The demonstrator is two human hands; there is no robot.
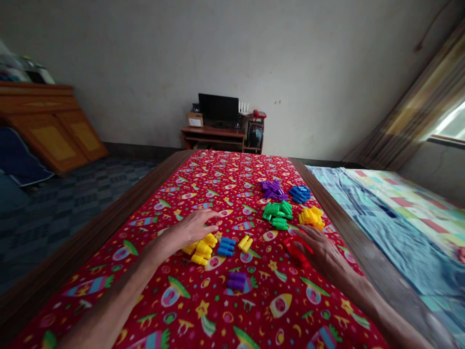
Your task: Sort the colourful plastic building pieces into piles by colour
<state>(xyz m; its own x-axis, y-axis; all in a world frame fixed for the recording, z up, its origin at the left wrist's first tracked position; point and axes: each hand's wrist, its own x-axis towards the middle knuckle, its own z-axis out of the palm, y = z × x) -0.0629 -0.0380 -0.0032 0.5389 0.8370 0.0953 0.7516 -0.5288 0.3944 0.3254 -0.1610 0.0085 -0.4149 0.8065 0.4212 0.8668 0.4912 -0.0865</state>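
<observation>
My left hand (196,226) hovers at the far side of a small heap of yellow plastic toy blocks (202,250). Its fingers reach forward, apart from the thumb, and no block shows in it. To the right of that heap lie a blue block (226,246), a yellow block (245,243) and, nearer to me, a purple block (237,280). Over the red blocks (298,252) my right hand (319,248) is spread, partly covering them; whether it touches them is unclear. Beyond it sit piles of yellow blocks (311,217), green blocks (278,213), blue blocks (300,194) and purple blocks (273,189).
A red patterned cloth (225,320) covers the middle of the long dark wooden table (109,235). On the right is a bed with a patchwork cover (410,198). A desk (214,134) with a monitor (218,107) stands by the far wall, and a wooden cabinet (54,131) at left.
</observation>
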